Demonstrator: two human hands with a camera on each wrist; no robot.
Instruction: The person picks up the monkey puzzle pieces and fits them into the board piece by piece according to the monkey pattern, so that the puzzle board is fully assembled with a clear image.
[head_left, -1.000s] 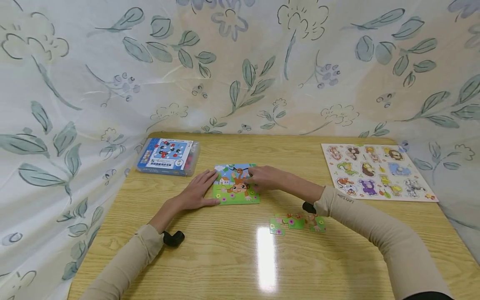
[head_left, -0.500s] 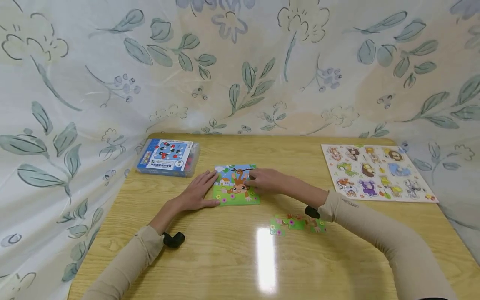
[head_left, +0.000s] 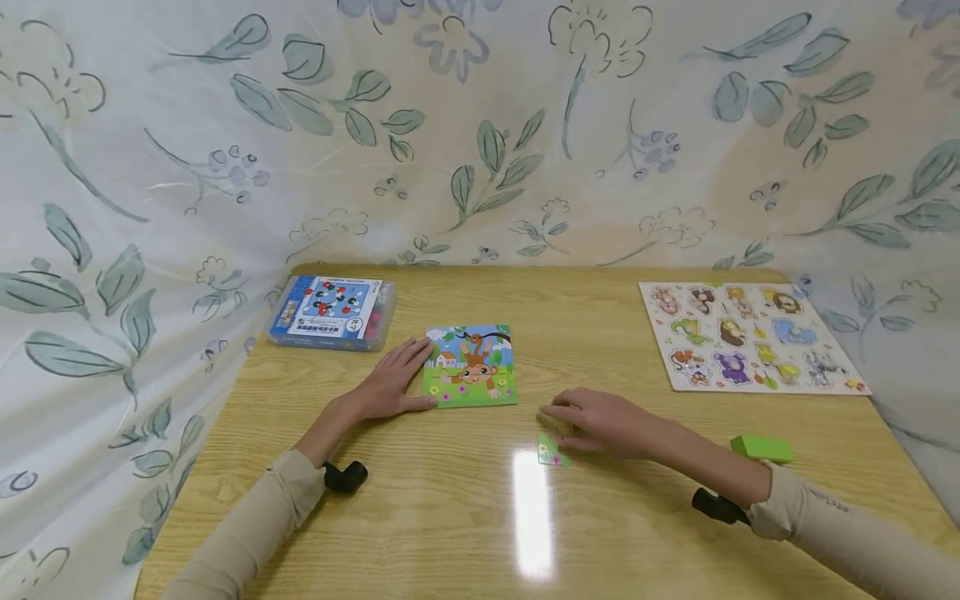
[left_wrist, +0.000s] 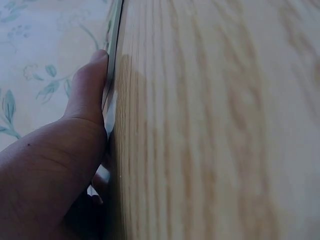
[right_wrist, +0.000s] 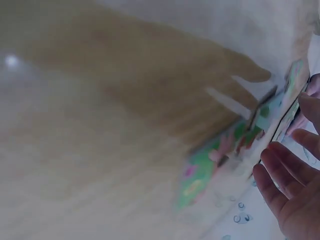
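Observation:
A square puzzle board with an upside-down monkey picture lies on the wooden table. My left hand rests along its left edge, fingers stretched out and thumb at the near corner; the left wrist view shows the thumb against the thin edge. Loose puzzle pieces, green with flowers, lie right of the board and nearer me. Over them hovers my right hand, fingers loosely bent and holding nothing, hiding most of the pieces. In the right wrist view its fingers appear apart from the blurred pieces.
A clear plastic case with a molecule picture stands at the back left. An animal puzzle board lies at the back right. A green block is beside my right forearm. A floral cloth hangs behind the table.
My right hand has left the puzzle board's right side and moved right and nearer me, over the loose pieces. The green block has come into sight. My left hand stays put.

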